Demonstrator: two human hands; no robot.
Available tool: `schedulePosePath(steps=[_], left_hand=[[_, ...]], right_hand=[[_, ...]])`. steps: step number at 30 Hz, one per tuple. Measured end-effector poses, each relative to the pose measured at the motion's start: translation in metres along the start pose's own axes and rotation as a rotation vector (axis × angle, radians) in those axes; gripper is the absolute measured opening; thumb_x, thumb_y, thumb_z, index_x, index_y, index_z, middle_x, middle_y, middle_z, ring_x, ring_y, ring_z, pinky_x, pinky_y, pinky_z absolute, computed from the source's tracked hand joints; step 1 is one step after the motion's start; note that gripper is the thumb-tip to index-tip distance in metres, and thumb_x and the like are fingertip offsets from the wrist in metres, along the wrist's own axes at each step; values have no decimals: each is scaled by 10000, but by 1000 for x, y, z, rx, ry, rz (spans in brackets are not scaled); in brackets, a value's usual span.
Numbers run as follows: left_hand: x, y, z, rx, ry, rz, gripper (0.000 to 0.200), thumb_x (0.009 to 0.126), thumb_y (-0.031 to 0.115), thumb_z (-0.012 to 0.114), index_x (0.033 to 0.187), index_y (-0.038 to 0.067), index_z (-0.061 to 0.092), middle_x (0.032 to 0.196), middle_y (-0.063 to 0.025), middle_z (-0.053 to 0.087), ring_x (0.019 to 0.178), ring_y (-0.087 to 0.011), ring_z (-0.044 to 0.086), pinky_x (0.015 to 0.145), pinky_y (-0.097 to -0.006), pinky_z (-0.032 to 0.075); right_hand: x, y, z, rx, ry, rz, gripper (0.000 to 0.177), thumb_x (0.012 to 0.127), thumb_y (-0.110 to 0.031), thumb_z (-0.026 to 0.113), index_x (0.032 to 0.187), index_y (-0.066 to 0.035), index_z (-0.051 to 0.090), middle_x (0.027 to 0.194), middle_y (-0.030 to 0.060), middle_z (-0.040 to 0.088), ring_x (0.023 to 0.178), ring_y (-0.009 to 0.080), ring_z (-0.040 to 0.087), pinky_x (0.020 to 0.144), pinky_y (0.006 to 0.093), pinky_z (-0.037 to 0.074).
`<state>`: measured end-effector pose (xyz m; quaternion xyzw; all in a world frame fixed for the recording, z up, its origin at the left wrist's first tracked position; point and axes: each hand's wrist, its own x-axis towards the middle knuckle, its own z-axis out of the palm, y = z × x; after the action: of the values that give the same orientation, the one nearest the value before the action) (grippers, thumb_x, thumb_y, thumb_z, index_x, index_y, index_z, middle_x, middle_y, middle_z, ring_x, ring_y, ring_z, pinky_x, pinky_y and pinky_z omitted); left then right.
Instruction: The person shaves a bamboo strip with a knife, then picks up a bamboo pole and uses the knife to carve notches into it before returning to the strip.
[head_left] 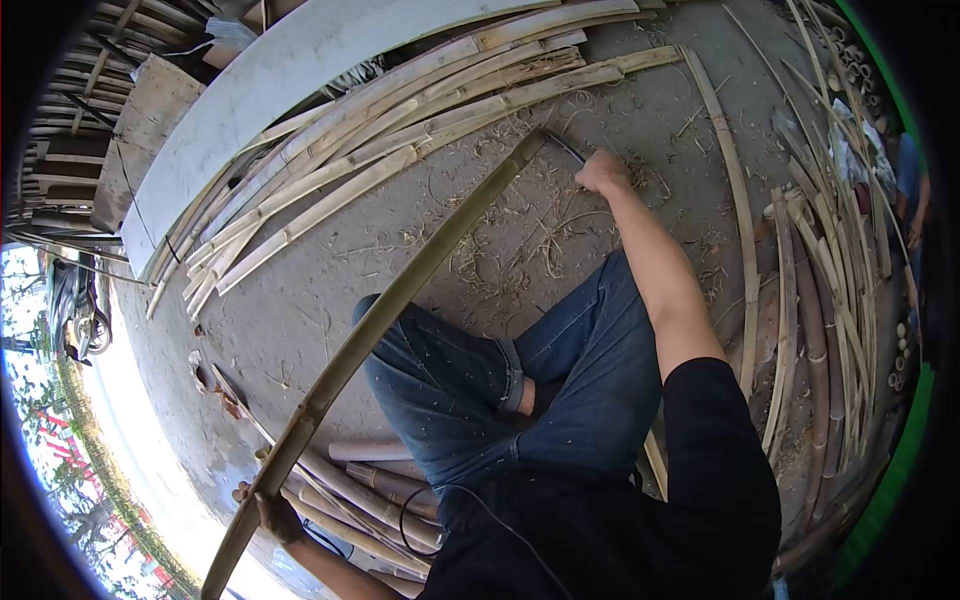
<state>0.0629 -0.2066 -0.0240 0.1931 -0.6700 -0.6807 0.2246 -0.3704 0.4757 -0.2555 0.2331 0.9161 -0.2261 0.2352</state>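
Observation:
A long split bamboo strip (pixel 390 290) slants from the lower left, past my left knee, up to the shavings-covered floor. Toward its lower end, my left hand (pixel 275 515) is closed around it. Out in front, my right hand (pixel 605 173) grips a narrow, dark-edged knife (pixel 563 146). The blade reaches the far end of the strip and appears to touch it. My fist hides the knife's handle. Curly bamboo shavings (pixel 495 250) are scattered on the concrete beneath.
Split bamboo strips (pixel 420 130) lie piled ahead beside a pale curved board (pixel 290 90). More strips (pixel 835 300) and poles are heaped at the right. Bamboo poles (pixel 370 500) rest by my left hip. A motorcycle (pixel 85 310) stands far left. Part of another person (pixel 912 195) shows at the right edge.

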Motion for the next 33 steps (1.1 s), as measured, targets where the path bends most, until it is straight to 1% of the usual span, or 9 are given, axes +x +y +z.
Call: schedulePosePath(steps=[5, 8, 11, 20, 25, 27, 28, 31, 33], left_hand=[[-4, 5, 21, -97, 63, -50, 401, 965, 316, 649, 1298, 191, 465, 1330, -26, 521, 1288, -258, 483, 1075, -586, 393], [-2, 18, 54, -225, 194, -108, 302, 1003, 346, 569, 1147, 85, 614, 1272, -179, 602, 1224, -370, 569, 1042, -516, 470], [5, 24, 55, -295, 207, -110, 331, 997, 345, 572, 1164, 61, 609, 1275, -190, 598, 1233, -394, 566, 1023, -536, 497], [-7, 112, 58, -193, 305, 29, 267, 1009, 370, 537, 1084, 125, 611, 1214, -150, 635, 1199, -402, 586, 967, -564, 509], [-36, 164, 34, -255, 164, 128, 279, 1029, 359, 510, 1081, 108, 619, 1203, -154, 646, 1217, -409, 579, 964, -526, 518], [-46, 180, 26, -243, 198, 144, 242, 1017, 371, 524, 1044, 153, 626, 1171, -137, 657, 1182, -409, 601, 945, -540, 522], [-51, 189, 22, -248, 249, 146, 235, 1016, 359, 531, 1058, 153, 635, 1152, -132, 664, 1175, -405, 606, 915, -536, 536], [-67, 213, 22, -140, 383, 180, 254, 968, 341, 615, 1104, 128, 637, 1113, -138, 677, 1108, -412, 641, 865, -525, 557], [-77, 225, 17, -92, 460, 220, 296, 944, 336, 650, 1139, 114, 634, 1098, -140, 682, 1067, -420, 658, 870, -521, 556]], right_hand=[[-14, -11, -33, -196, 77, -99, 418, 741, -247, 708, 1063, 20, 722, 1051, 265, 704, 1031, 366, 695, 861, 423, 554], [-44, 4, -18, 210, 83, -118, 284, 762, -178, 724, 960, 25, 709, 904, 191, 723, 800, 278, 720, 678, 402, 568], [-60, 50, 5, 682, 99, -133, 203, 762, -115, 741, 900, 12, 665, 742, 82, 665, 557, 178, 624, 500, 342, 513], [-153, 20, -24, 657, 217, -439, 300, 806, -126, 733, 1044, 0, 601, 761, 58, 633, 584, 143, 622, 496, 297, 513], [-179, -25, -36, 828, 140, -517, 397, 790, -181, 746, 1117, 4, 620, 817, 123, 698, 669, 250, 695, 590, 384, 547], [-154, -23, -18, 260, 507, -830, 426, 798, -225, 730, 1134, 6, 609, 847, 178, 711, 782, 365, 709, 677, 445, 561], [-163, -27, -36, -61, 298, -721, 437, 806, -244, 703, 1154, -7, 585, 922, 213, 692, 934, 451, 662, 797, 476, 542], [-62, 15, -16, -147, 249, -411, 426, 814, -231, 692, 1159, 4, 606, 875, 226, 698, 831, 380, 701, 733, 464, 553], [-13, 39, -33, 152, 123, -203, 385, 823, -213, 678, 1135, 3, 607, 880, 198, 694, 794, 333, 693, 722, 447, 551]])
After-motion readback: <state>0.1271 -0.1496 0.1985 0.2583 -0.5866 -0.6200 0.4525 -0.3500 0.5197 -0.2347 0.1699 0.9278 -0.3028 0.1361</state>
